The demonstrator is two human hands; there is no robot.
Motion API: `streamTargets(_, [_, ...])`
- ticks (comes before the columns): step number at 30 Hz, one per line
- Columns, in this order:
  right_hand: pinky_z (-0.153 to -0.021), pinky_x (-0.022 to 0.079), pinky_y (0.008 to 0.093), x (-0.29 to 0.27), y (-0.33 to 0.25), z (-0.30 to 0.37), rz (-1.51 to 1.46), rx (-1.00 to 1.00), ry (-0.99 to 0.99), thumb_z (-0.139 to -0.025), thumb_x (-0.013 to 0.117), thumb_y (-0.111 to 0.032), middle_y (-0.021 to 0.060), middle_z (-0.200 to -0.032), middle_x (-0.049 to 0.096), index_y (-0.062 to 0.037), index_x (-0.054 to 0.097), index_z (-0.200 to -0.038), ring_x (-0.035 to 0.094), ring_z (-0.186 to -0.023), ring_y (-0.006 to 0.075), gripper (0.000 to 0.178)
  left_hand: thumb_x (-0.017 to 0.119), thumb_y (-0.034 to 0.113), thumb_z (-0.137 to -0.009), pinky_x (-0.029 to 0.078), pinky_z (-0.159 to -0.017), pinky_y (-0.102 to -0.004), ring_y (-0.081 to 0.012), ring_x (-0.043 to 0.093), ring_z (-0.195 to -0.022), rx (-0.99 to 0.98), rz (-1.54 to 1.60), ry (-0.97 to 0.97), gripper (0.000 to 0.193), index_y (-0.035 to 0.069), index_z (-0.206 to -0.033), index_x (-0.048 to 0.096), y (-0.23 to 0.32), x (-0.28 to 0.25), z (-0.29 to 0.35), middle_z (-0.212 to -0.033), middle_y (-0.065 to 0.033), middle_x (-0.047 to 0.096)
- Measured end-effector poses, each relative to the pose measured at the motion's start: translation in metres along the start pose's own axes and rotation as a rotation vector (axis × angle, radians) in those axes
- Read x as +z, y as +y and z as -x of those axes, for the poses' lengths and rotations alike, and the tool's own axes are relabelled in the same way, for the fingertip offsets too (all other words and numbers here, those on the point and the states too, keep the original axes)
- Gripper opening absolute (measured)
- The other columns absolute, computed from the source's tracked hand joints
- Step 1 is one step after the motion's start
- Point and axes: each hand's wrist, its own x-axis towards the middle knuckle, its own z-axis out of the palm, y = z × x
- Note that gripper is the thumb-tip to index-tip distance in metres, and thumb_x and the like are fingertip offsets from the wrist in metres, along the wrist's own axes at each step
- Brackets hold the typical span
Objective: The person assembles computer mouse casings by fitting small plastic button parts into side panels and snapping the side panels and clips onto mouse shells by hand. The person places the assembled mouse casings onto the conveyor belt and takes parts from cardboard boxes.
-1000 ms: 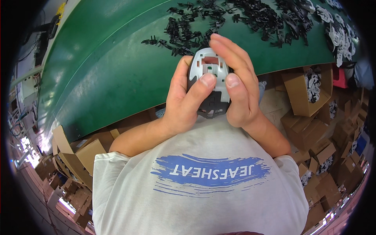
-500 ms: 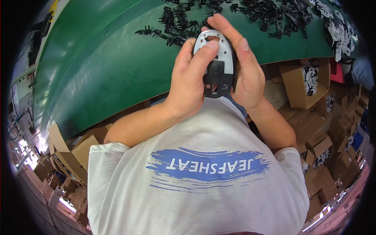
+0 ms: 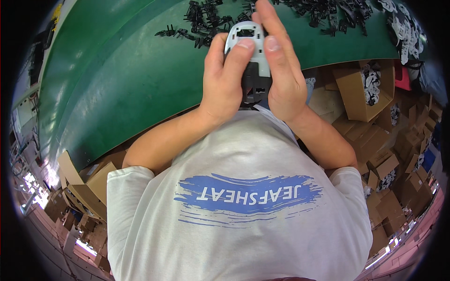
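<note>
A mouse-shaped plastic shell [image 3: 258,54], white with square holes at its far end and black toward my body, is held up over the table's near edge. My left hand [image 3: 221,86] grips its left side, with the thumb pressed on the white top and the fingers curled underneath. Flat against the right side of the shell lies my right hand [image 3: 287,86]; its fingers stretch out past the far end and its thumb points upward along the shell. The underside is hidden.
Black plastic clips [image 3: 199,18] lie in loose heaps on the green table [image 3: 122,89]. White plastic parts [image 3: 405,35] are piled at the far right. A cardboard box [image 3: 349,93] with white parts stands beyond my right arm, with more boxes below; another box [image 3: 84,182] is at left.
Both hands and the shell have moved slightly away from my body and to the left. The right hand has straightened and turned flatter along the shell's side.
</note>
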Motion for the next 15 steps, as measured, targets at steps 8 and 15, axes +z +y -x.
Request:
streamTargets(8, [-0.127, 0.022, 0.0373, 0.010, -0.022, 0.010, -0.062, 0.273, -0.089, -0.115, 0.030, -0.033, 0.0202, -0.172, 0.021, 0.0093, 0.024, -0.162, 0.029, -0.156, 0.0285, 0.064, 0.064, 0.033, -0.104, 0.051, -0.061, -0.0216, -0.0051, 0.061, -0.077, -0.117, 0.072, 0.104, 0.031, 0.005, -0.116, 0.055, 0.018, -0.010, 0.025, -0.097, -0.0021, 0.065])
streamTargets(15, [-0.122, 0.033, 0.0392, 0.017, -0.004, 0.012, -0.140, 0.088, -0.053, -0.113, 0.031, -0.038, 0.0213, -0.169, 0.028, 0.0093, 0.024, -0.162, 0.038, -0.151, 0.0321, 0.068, 0.071, 0.027, -0.101, 0.051, -0.074, -0.0237, -0.0059, 0.057, -0.086, 0.236, -0.059, 0.041, 0.036, 0.001, -0.116, 0.053, 0.001, -0.012, 0.024, -0.101, -0.0038, 0.065])
